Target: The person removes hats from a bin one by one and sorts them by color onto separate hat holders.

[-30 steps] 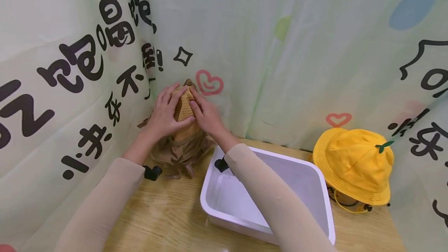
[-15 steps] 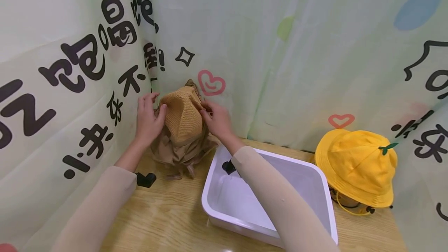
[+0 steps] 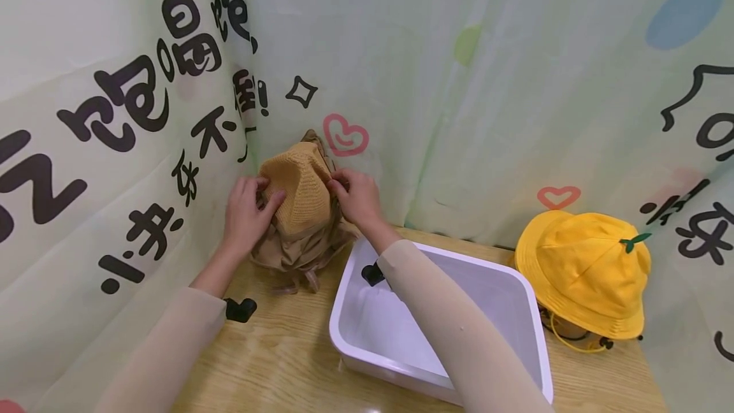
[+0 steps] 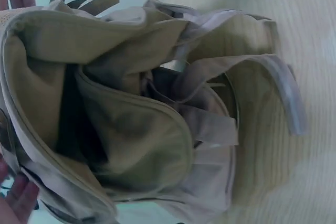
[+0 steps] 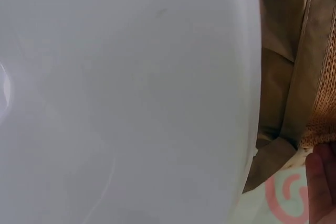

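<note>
A brown cloth backpack with a tan woven top flap stands in the back left corner of the table. My left hand holds the bag's left edge, thumb over the weave and fingers behind. On the opposite side, my right hand pinches the flap's right edge between thumb and fingers. In the left wrist view the backpack shows folds, a dark gap and loose straps. The right wrist view catches the fingers of my right hand at the weave's edge.
A white plastic bin stands just right of the backpack, under my right forearm. Farther right, a yellow bucket hat with a green sprout rests on something mostly hidden. Printed curtains enclose the wooden table.
Both hands have spread from the flap's top to its two sides, so the weave lies wider. In the last half second my left hand has slid down the left edge; the right stays put.
</note>
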A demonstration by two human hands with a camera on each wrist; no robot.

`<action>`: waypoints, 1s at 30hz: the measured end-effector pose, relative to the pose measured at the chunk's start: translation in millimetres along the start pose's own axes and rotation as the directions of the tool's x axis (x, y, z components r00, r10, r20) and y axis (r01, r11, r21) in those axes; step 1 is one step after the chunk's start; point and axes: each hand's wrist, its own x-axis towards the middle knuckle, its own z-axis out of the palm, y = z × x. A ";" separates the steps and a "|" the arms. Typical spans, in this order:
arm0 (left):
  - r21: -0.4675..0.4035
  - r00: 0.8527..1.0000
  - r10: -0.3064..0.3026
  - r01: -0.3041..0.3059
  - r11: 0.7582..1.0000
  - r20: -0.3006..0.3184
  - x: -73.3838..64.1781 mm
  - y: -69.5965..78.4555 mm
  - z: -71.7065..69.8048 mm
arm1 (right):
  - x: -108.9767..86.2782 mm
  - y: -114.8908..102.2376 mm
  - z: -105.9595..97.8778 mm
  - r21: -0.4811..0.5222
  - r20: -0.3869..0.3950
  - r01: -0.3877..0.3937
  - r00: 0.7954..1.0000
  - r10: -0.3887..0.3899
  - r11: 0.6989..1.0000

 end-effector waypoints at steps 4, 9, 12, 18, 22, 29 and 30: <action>-0.036 0.999 0.033 -0.034 0.999 -0.019 -0.6 -5.2 0.9 | -0.4 -1.9 2.2 -0.001 0.019 -0.015 1.000 0.015 1.000; -0.087 0.994 -0.059 0.051 0.995 -0.090 4.9 -7.8 -1.9 | 1.1 -6.0 3.0 -0.048 0.025 -0.014 1.000 0.015 0.999; -0.060 0.987 -0.116 0.110 0.992 -0.110 10.1 -11.5 -8.5 | 3.8 -5.2 -0.9 -0.110 0.011 0.020 1.000 -0.019 0.994; 0.022 0.993 -0.108 0.110 0.994 -0.043 18.4 -23.6 -15.7 | 7.8 5.0 -5.0 -0.238 -0.019 0.058 0.998 -0.064 0.970; 0.034 0.991 -0.134 0.134 0.990 0.000 19.5 -27.9 -12.1 | 7.3 9.1 -5.6 -0.263 -0.004 0.048 0.999 -0.051 0.963; -0.039 0.998 -0.002 -0.001 0.999 -0.063 25.9 -12.5 -1.4 | 8.1 3.2 -0.2 -0.037 0.032 0.078 0.997 -0.077 0.996; -0.053 0.998 0.037 -0.039 0.998 -0.042 27.3 -10.3 0.1 | 8.5 1.3 1.0 0.039 0.059 0.091 0.994 -0.094 0.995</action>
